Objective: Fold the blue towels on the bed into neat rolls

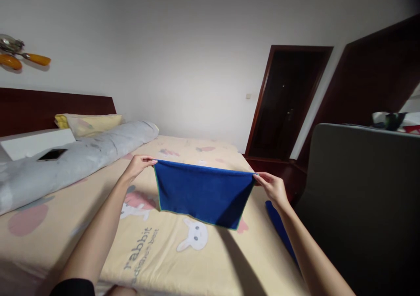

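Observation:
A blue cloth (204,194) with a thin green edge hangs stretched between my two hands above the bed. My left hand (139,167) pinches its upper left corner. At the upper right corner, my right hand (273,188) grips it between thumb and fingers. The top edge is taut, sloping slightly down to the right, and the lower part hangs free. Beneath it is the cream bed sheet (193,269), printed with rabbits and lettering. Another blue piece of fabric (281,230) lies along the bed's right side, partly hidden by my right forearm.
A long grey bolster-like roll (108,149) lies on the left of the bed, with a phone (52,154) on it. Behind are a white box (39,142) and a yellow pillow (93,124). A dark panel (361,208) stands close on the right; a dark door (290,105) is beyond.

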### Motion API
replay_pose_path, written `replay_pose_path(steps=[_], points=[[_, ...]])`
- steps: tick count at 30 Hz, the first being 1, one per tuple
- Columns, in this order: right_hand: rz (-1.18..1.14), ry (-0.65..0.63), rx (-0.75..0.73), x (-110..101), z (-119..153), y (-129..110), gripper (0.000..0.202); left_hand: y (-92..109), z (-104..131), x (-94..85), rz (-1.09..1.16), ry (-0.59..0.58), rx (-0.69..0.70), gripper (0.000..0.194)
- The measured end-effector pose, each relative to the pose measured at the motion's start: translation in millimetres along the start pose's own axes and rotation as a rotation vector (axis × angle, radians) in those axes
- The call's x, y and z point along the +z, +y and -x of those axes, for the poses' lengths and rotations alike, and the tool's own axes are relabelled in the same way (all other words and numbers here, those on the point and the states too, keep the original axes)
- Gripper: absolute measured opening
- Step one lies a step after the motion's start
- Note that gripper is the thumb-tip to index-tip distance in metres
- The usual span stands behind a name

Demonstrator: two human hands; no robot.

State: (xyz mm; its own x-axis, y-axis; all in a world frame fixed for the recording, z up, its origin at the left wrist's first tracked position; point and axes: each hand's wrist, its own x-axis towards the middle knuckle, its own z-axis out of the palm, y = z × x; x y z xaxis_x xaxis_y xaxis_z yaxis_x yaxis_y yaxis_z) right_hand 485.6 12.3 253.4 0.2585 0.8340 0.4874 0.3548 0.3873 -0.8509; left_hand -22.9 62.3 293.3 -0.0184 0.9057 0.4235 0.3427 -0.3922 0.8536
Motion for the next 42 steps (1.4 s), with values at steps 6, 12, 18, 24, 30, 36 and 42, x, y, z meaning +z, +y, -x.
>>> replay_pose_path(steps=[6,12,18,24,30,36,42], points=[[0.224,0.054,-0.186,-1.6,-8.4,-0.1,0.057,-1.8,4.2,-3.7,-0.052,-0.085,-0.024,0.035],[0.097,-0.029,-0.026,3.0,-6.3,1.2,0.057,2.3,5.5,-4.1,-0.066,-0.096,-0.08,0.028],[-0.122,-0.083,0.128,12.9,-14.4,-1.3,0.061,-1.5,-1.3,0.7,0.034,-0.001,-0.204,0.03],[-0.224,-0.064,0.14,32.2,-45.8,5.3,0.057,-8.9,-28.2,13.6,0.169,0.047,-0.318,0.033],[-0.285,0.04,0.034,48.3,-82.2,13.2,0.052,-9.0,-62.8,32.8,0.328,0.168,-0.249,0.03],[-0.283,0.073,-0.052,50.2,-81.8,26.7,0.054,-26.4,-61.2,44.0,0.381,0.251,-0.131,0.039],[-0.144,-0.076,0.004,30.0,-15.4,58.2,0.052,-67.8,18.7,41.0,0.283,0.137,-0.197,0.05]])
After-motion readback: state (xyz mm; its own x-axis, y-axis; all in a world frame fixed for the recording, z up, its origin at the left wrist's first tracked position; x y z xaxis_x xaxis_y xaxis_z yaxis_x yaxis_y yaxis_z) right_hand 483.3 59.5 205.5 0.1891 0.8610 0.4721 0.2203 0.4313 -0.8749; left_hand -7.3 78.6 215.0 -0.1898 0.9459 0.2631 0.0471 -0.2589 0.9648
